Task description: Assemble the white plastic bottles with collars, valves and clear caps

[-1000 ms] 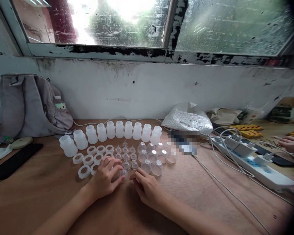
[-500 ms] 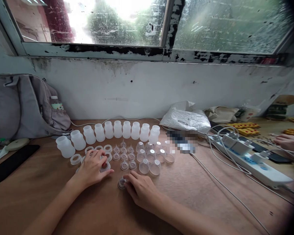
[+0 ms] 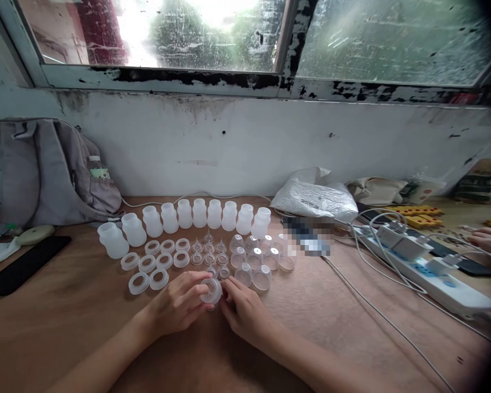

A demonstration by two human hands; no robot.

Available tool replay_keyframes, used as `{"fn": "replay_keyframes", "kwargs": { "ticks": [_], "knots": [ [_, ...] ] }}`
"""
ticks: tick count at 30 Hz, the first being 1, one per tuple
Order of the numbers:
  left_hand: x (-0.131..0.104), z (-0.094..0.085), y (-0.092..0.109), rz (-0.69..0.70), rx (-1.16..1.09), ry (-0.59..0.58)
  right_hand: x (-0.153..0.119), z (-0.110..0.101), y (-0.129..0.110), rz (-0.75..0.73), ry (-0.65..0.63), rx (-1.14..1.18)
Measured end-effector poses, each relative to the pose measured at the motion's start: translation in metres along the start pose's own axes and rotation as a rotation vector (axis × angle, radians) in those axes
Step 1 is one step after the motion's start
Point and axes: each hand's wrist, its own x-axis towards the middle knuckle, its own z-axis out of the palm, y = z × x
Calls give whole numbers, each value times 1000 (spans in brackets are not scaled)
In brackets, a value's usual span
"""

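My left hand [image 3: 179,302] has its fingers wrapped on a translucent screw ring [image 3: 211,291] for a baby bottle, near the front middle of the table. Close against the ring's right side is my right hand [image 3: 245,305], fingers pinched together on a clear bottle nipple that is mostly hidden behind the ring and fingers. Several more screw rings [image 3: 159,279] lie left of centre. Clear nipples [image 3: 208,257] stand just beyond my hands, and transparent dome caps [image 3: 262,278] are grouped to the right. Frosted bottles [image 3: 199,213] stand upright in a curved row behind.
A grey backpack [image 3: 45,169] and a black phone-like slab [image 3: 27,265] are at the left. Right of the caps lie a silver bag [image 3: 315,194], cables and a white power strip [image 3: 429,270]. Another person's hand [image 3: 489,240] shows at the far right edge.
My left hand has picked up a screw ring from the group and brought it right, to my right hand. My right hand stays near the same spot, the nipple now mostly hidden.
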Motion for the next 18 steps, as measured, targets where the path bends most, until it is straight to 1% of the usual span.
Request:
{"fn": "replay_keyframes", "kwargs": {
  "ticks": [3, 6, 9, 10, 11, 13, 15, 16, 18],
  "knots": [
    [0, 3, 1, -16, -27, -11, -1, 1, 2, 9, 79, 82],
    [-1, 3, 0, -37, -28, -46, 2, -4, 6, -10, 159, 85],
    [-1, 4, -1, -61, -18, -70, 12, -25, 22, -92, 314, 9],
    [-1, 4, -1, -75, -16, -85, 16, -35, 31, -114, 404, -30],
    [-1, 5, -1, -93, -14, -104, 20, -47, 42, -96, 493, -86],
    [-1, 7, -2, -130, -15, -148, 25, -72, 69, 9, 643, -235],
    [0, 7, -3, -153, -18, -175, 26, -95, 99, 154, 700, -413],
    [0, 6, -4, -158, -20, -176, 25, -103, 113, 240, 695, -513],
    [1, 4, -4, -159, -24, -165, 19, -113, 139, 432, 586, -659]
  ]
}}
